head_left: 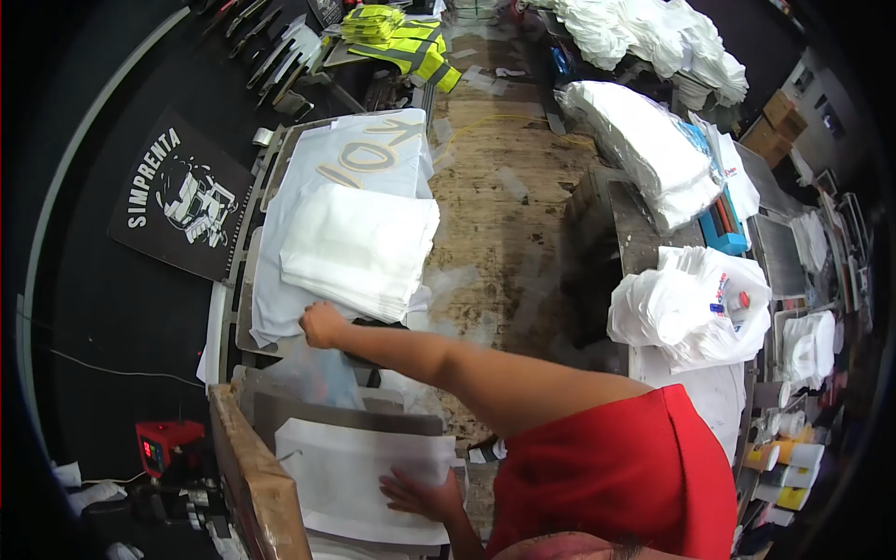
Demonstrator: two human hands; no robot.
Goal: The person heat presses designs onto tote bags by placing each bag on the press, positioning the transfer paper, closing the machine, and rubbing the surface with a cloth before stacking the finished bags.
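Note:
My right hand (323, 325) is closed, reaching across beside the stack of white fabric. From it hangs a translucent bluish plastic sheet (327, 373), blurred, with faint reddish marks. My left hand (425, 495) lies on a white sheet (359, 467) with fingers spread. That sheet rests on a grey flat board (392, 419). Above my right hand, the stack of folded white fabric (359, 245) sits on a pale cloth (313, 154) with large beige-and-grey lettering.
A brown-taped box edge (257, 467) stands left of the white sheet, near a red device (170, 446). On the right table are a plastic-wrapped white bundle (644, 149) and white plastic bags (686, 308). Yellow reflective vests (401, 42) lie at the back.

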